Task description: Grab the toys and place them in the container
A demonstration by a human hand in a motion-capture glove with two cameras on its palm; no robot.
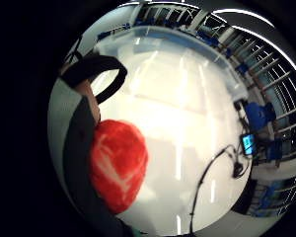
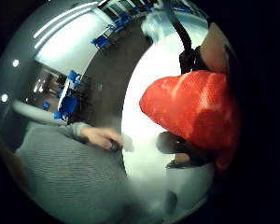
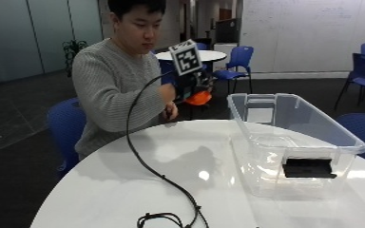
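The toy [image 3: 199, 99], an orange-red piece with pale marbled streaks, is held up in the air by the gloved right hand [image 3: 192, 81], above the far edge of the white round table [image 3: 138, 175] and to the left of the container [image 3: 294, 142]. In both palm views the toy [image 1: 118, 165] [image 2: 193, 109] is seen close against the palm, with fingers curled round it. The clear plastic container, lidless and with a black latch on its near wall, is set on the right part of the table, apart from the hand. The bare left hand [image 3: 170, 112] is rested at the table's far edge, below the raised one. A grey sweater [image 3: 110, 90] is worn by the seated person.
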